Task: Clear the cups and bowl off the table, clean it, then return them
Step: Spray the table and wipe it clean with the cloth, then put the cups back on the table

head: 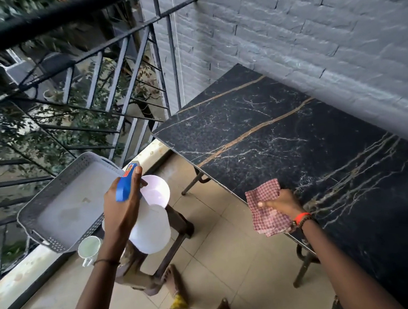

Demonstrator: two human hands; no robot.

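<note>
My left hand [122, 207] grips a blue spray bottle [126, 184] above a small wooden stool. On the stool sit a white bowl [156, 191] and a second, larger white bowl or plate [152, 231], partly hidden by my hand. A pale green cup [89, 248] stands at the stool's left end. My right hand [283, 202] holds a red-checked cloth [265, 205] at the near edge of the black marble-patterned table [296, 145], whose top carries nothing.
A grey perforated tray [70, 204] rests tilted on the balcony ledge beside the stool. Black metal railing [115, 70] runs behind it. A grey brick wall [310, 32] borders the table's far side. Beige floor tiles [220, 252] lie between stool and table.
</note>
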